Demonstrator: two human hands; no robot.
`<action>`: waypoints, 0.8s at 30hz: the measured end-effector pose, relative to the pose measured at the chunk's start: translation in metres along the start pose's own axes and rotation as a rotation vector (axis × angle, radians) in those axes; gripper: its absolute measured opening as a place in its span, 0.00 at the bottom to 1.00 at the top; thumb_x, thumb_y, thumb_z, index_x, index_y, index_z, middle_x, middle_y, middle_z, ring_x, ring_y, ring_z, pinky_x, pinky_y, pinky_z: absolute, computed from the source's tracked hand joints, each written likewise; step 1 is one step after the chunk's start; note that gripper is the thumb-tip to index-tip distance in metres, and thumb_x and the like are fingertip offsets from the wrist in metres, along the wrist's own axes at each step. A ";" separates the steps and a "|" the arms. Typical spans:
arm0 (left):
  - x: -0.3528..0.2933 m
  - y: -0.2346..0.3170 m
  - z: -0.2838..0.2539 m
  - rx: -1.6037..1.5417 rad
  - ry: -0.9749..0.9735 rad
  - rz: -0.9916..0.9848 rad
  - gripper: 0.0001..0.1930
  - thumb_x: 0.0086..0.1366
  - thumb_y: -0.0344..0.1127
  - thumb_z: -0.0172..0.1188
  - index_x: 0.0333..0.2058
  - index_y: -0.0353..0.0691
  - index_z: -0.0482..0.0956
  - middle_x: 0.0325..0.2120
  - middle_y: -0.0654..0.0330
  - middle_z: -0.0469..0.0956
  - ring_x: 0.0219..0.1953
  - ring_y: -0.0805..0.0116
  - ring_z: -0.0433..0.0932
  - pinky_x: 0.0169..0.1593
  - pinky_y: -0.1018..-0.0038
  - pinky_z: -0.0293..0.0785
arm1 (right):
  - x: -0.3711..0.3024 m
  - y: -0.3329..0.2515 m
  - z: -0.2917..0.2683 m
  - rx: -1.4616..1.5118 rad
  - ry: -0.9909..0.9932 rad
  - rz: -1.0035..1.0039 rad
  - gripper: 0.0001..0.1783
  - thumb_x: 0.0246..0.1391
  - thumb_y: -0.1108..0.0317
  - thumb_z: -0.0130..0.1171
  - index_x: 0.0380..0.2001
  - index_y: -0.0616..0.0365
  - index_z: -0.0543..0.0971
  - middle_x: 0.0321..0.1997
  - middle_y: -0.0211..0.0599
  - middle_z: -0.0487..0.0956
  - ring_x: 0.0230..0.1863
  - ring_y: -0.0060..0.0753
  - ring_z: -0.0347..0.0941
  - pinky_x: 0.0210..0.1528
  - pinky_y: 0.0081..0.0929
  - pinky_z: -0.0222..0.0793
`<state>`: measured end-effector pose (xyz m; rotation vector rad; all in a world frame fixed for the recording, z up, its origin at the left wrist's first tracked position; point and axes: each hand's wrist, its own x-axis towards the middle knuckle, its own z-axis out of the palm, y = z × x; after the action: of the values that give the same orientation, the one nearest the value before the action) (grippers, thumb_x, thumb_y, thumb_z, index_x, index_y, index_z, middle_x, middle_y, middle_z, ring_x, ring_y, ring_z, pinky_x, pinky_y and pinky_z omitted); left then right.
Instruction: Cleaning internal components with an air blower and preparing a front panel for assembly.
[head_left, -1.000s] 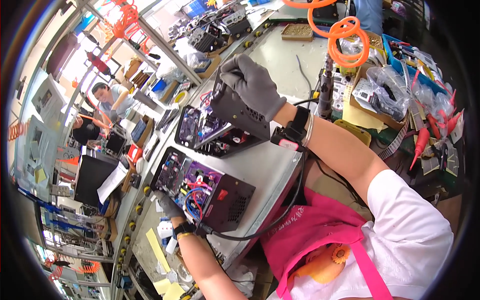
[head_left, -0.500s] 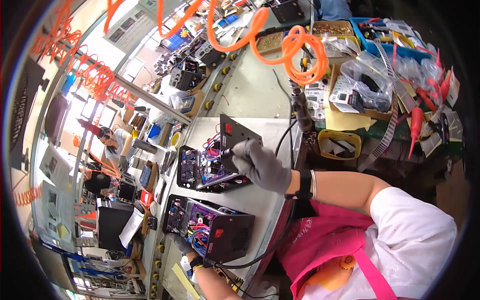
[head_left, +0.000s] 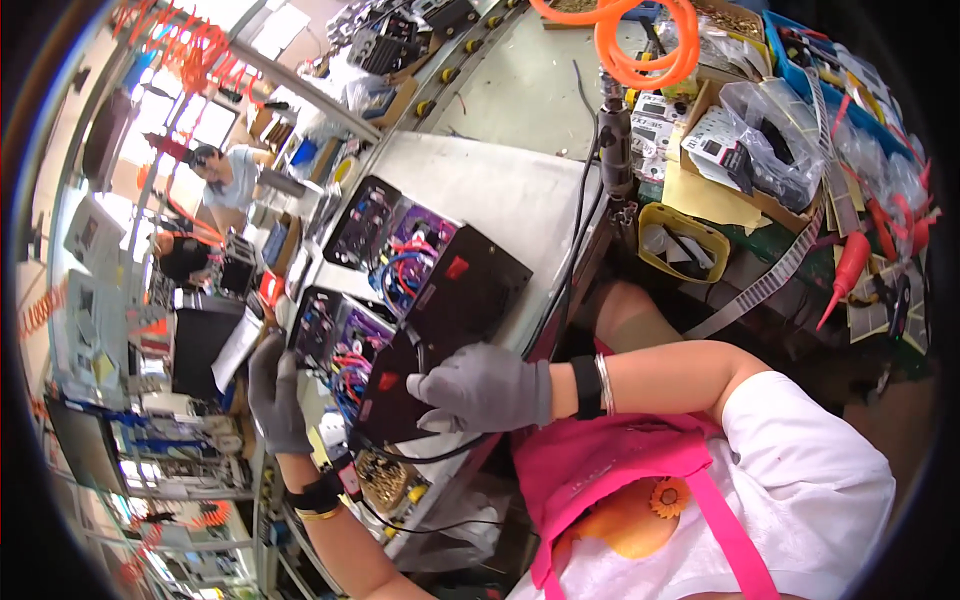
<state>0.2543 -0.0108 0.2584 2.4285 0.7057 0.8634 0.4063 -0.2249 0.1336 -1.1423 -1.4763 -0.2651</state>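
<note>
Two black open-topped electronic units stand side by side on the bench. The farther unit [head_left: 480, 290] has a red switch, with red and blue wires and purple parts showing inside. The nearer unit [head_left: 385, 395] also has a red switch and bundled wires inside. My right hand [head_left: 485, 385], in a grey glove, is closed with curled fingertips close to the nearer unit's black panel; what they hold, if anything, is hidden. A dark cable end shows just above them. My left hand [head_left: 277, 400], gloved too, is open beside the nearer unit, fingers stretched out.
A black cable [head_left: 430, 458] runs along the bench edge. To the right are a yellow bin [head_left: 685, 215], a cardboard box [head_left: 700, 115] and a red squeeze bottle [head_left: 850, 265]. An orange coiled hose [head_left: 690, 45] hangs above. A co-worker [head_left: 230, 180] is at the far left.
My right hand has dropped from the farther unit's panel to the nearer unit. My left hand has come off the nearer unit's corner and opened. The view has shifted downward.
</note>
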 end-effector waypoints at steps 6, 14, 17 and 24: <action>-0.013 0.088 0.047 0.152 -0.260 0.254 0.17 0.51 0.34 0.66 0.41 0.38 0.79 0.37 0.54 0.77 0.41 0.58 0.77 0.46 0.68 0.71 | 0.028 0.045 -0.057 -0.261 0.185 -0.035 0.13 0.48 0.59 0.62 0.38 0.46 0.78 0.29 0.30 0.76 0.33 0.34 0.74 0.32 0.34 0.69; -0.007 0.097 0.092 0.337 -0.302 0.275 0.16 0.48 0.36 0.69 0.36 0.35 0.80 0.31 0.56 0.76 0.34 0.62 0.79 0.40 0.69 0.74 | 0.069 0.086 -0.080 -0.267 -0.275 -0.087 0.09 0.41 0.65 0.66 0.30 0.47 0.81 0.32 0.30 0.77 0.40 0.38 0.74 0.44 0.37 0.70; -0.001 0.092 0.097 0.250 -0.339 0.140 0.16 0.46 0.38 0.71 0.34 0.40 0.81 0.29 0.55 0.75 0.34 0.57 0.77 0.40 0.64 0.72 | 0.074 0.092 -0.079 -0.206 -0.285 -0.089 0.07 0.40 0.67 0.67 0.27 0.49 0.81 0.30 0.30 0.77 0.39 0.38 0.73 0.43 0.36 0.71; 0.006 0.084 0.101 0.102 -0.425 -0.012 0.13 0.47 0.35 0.69 0.32 0.37 0.81 0.29 0.54 0.74 0.31 0.60 0.77 0.38 0.67 0.73 | 0.081 0.092 -0.080 -0.200 -0.335 -0.078 0.07 0.38 0.70 0.66 0.26 0.51 0.82 0.30 0.32 0.78 0.38 0.38 0.75 0.43 0.34 0.72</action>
<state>0.3522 -0.0965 0.2395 2.5732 0.6111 0.2906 0.5400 -0.1971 0.1860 -1.3383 -1.8233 -0.2899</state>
